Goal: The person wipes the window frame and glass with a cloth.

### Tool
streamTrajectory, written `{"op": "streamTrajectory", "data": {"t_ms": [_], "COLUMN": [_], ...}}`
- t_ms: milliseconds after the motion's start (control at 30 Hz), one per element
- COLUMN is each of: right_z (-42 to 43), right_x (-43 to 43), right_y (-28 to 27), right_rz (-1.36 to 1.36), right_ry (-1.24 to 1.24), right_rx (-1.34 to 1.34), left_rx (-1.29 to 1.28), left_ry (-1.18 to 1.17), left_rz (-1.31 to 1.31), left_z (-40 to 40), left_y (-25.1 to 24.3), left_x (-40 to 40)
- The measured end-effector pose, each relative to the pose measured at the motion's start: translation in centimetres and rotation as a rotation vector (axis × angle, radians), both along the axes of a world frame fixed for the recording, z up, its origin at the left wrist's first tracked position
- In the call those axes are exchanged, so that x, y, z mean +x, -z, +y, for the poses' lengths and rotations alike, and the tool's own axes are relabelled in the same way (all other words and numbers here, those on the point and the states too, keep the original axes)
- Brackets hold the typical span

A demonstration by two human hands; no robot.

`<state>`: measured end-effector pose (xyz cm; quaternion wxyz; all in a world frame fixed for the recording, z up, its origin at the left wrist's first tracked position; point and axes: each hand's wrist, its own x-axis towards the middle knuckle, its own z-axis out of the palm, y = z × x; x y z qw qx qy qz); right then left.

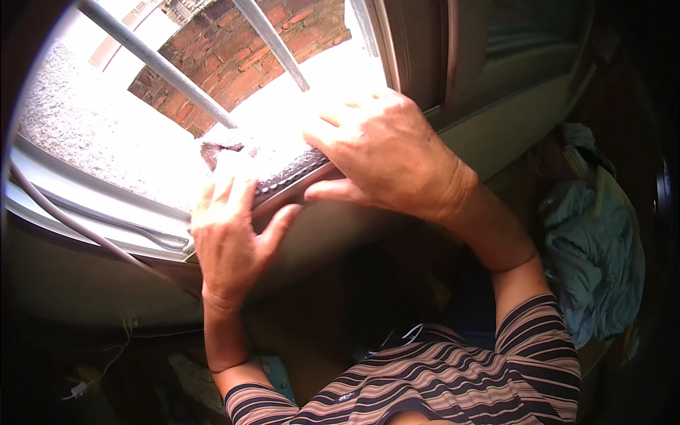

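Observation:
A dark, fuzzy piece of material (289, 171), perhaps a cloth, lies along the inner edge of the window sill. Its near border looks knobbly, and strong daylight bleaches much of it. My left hand (226, 234) lies with fingers stretched over its left end, the thumb held apart. Over the right part of the material arches my right hand (396, 154), its thumb low beside the sill's front edge (297, 192). Glare washes out the fingertips of both hands, so whether the right one grips the material is unclear.
Metal bars (159, 66) cross the window opening, with a brick wall (255, 53) outside. A cable (79, 223) runs over the window track (122, 212) at left. Light-blue fabric (589, 265) is heaped at right. A small white plug-like piece (78, 391) hangs on a thin cord.

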<state>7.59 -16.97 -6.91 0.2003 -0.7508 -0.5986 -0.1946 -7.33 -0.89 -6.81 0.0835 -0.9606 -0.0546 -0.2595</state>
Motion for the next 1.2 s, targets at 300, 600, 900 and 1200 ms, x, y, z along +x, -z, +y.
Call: {"op": "streamTrajectory", "data": {"t_ms": [300,600,900,1200], "right_z": [3.9,4.1,3.5,6.1], "right_x": [-2.2,-2.3,-1.1,-3.8], "right_y": [1.9,1.8,1.0,2.5], "right_rz": [-0.078,0.011,-0.105,0.015], "right_ry": [-0.157,-0.129,0.214,-0.104], "right_rx": [0.277,0.215,0.085,0.229], "left_rx": [-0.092,-0.055,-0.104,0.014], "left_ry": [-0.159,-0.195,0.096,-0.090], "left_rz": [0.175,0.196,0.071,0.045], "left_z": [0.8,1.7,0.2,3.3], "left_y": [-0.8,-0.8,0.5,0.9], "left_x": [-0.6,-1.7,1.2,-2.1]}}
